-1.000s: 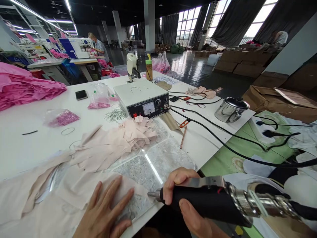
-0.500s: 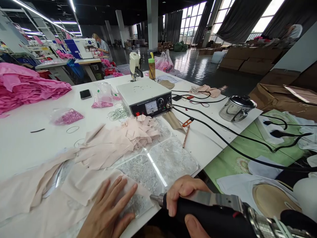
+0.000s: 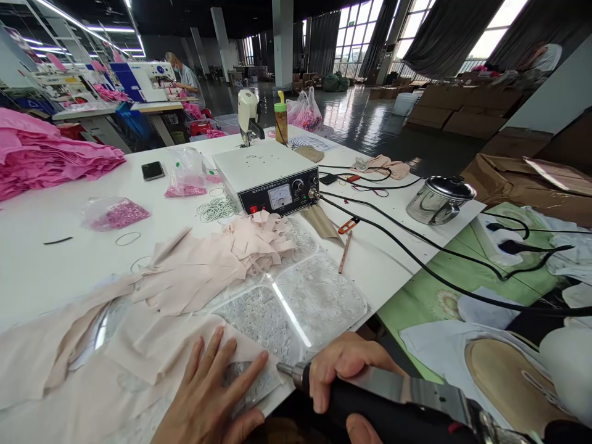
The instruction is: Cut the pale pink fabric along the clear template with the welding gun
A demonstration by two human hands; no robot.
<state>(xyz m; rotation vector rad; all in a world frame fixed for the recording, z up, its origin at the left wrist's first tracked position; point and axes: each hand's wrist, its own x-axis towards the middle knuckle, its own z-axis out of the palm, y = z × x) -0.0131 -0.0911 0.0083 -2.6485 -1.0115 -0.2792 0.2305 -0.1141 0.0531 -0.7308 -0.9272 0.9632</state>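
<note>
My left hand lies flat with fingers spread, pressing a pale pink fabric piece onto a clear, scuffed plate. In my right hand is a black handheld ultrasonic tool with a metal tip. That tip points left and sits at the fabric's right corner, close to my left index finger; whether it touches the cloth I cannot tell. Beyond my hands, a pile of cut pale pink fabric pieces rests partly on the plate. Behind it stands a white control box with a dial and knobs.
Black cables run from the box across the table to the right. A pencil, an orange cutter and a lidded metal mug are on the right side. Bags of pink bits and a phone lie left.
My left hand has shifted slightly right, its index finger nearer the tool tip. The tool has moved a little left and its rear end is lower. The view has also shifted slightly.
</note>
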